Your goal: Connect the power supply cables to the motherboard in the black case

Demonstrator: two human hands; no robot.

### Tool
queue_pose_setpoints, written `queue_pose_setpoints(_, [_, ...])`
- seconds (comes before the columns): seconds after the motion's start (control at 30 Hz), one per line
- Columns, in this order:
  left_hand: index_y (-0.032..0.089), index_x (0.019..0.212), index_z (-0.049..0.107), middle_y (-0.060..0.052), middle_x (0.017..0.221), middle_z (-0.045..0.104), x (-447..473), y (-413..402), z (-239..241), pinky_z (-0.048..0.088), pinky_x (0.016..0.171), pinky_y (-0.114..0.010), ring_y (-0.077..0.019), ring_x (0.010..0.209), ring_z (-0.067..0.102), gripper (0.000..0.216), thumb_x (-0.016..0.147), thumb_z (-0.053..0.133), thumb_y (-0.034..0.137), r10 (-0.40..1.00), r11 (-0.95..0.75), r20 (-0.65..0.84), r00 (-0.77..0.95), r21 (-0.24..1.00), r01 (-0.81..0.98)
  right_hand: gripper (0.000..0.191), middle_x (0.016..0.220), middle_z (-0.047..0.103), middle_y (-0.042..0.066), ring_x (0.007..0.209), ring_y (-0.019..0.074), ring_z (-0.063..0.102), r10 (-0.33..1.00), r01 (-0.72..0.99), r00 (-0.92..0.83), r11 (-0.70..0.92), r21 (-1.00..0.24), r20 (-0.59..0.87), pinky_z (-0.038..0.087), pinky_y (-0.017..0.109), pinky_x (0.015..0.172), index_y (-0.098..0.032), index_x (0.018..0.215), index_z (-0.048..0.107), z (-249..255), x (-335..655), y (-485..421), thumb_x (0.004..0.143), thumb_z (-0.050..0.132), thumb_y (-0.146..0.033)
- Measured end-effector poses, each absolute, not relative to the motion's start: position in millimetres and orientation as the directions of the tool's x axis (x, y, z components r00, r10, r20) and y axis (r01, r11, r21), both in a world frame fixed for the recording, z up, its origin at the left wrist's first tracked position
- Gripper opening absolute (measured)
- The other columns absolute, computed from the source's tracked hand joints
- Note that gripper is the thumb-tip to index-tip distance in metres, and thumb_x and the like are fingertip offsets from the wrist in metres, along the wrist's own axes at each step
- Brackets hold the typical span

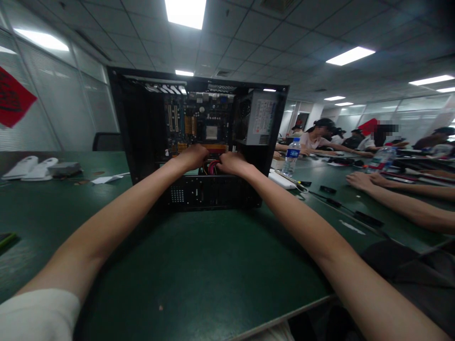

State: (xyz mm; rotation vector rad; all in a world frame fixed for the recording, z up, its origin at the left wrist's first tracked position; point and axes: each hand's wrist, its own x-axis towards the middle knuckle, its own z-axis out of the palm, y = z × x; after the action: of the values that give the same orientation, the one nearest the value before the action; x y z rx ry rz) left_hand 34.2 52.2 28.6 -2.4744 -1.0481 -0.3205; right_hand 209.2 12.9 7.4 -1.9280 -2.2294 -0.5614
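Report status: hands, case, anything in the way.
Left hand and right hand inside open computer case, at pink cable below motherboard. Grip unclear. Co-worker's hand on table, apart from case.

dim room | ceiling panels [185, 12] glare | edges warped | far background soft

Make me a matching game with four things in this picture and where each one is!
Things:
1. motherboard
2. power supply
3. water bottle
4. red paper

Places:
A. standing on the table, just right of the computer case
B. on the glass wall, far left
C. grey box in the case's upper right corner
D. blue board at the back of the open case

Pairs: 1-D, 2-C, 3-A, 4-B
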Motion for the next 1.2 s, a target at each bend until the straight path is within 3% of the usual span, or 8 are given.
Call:
queue_pose_setpoints(0.3, [0.014, 0.107, 0.079, -0.018, 0.105, 0.077, 31.9, 57.7, 26.5, 0.052, 0.081, -0.032, -0.0286, 0.098, 0.073, 0.025, 0.092, 0.060, 0.021, 0.657, -0.590, 0.414, 0.630, -0.238, 0.772, 0.050, 0.124, 0.073, 0.023, 0.114, 0.0375, 0.070, 0.924, 0.975, -0.172, 0.110, 0.194, 0.342, 0.056, 0.041, 0.089, -0.008, 0.124, 0.074, 7.8, 208.1, 11.7, 0.102, 0.045, -0.043])
queue_pose_setpoints(0.63, [0.012, 0.111, 0.079, -0.021, 0.110, 0.076, 35.1, 47.1, 29.0, 0.054, 0.085, -0.035, -0.0319, 0.103, 0.072, 0.030, 0.095, 0.057, 0.025, 0.720, -0.533, 0.345, 0.603, -0.281, 0.798, 0.050, 0.123, 0.072, 0.024, 0.114, 0.0388, 0.070, 0.919, 0.973, -0.183, 0.118, 0.199, 0.349, 0.056, 0.044, 0.090, -0.008, 0.124, 0.074, 6.3, 209.8, 14.7, 0.101, 0.046, -0.043])
queue_pose_setpoints(1.2, [0.006, 0.117, 0.076, -0.026, 0.114, 0.074, 38.4, 44.5, 24.6, 0.056, 0.091, -0.042, -0.0380, 0.109, 0.072, 0.033, 0.096, 0.056, 0.021, 0.693, -0.510, 0.385, 0.610, -0.335, 0.792, 0.050, 0.122, 0.073, 0.024, 0.114, 0.0374, 0.071, 0.922, 0.974, -0.182, 0.122, 0.190, 0.342, 0.056, 0.041, 0.090, -0.009, 0.124, 0.074, 7.2, 210.2, 14.7, 0.101, 0.047, -0.044])
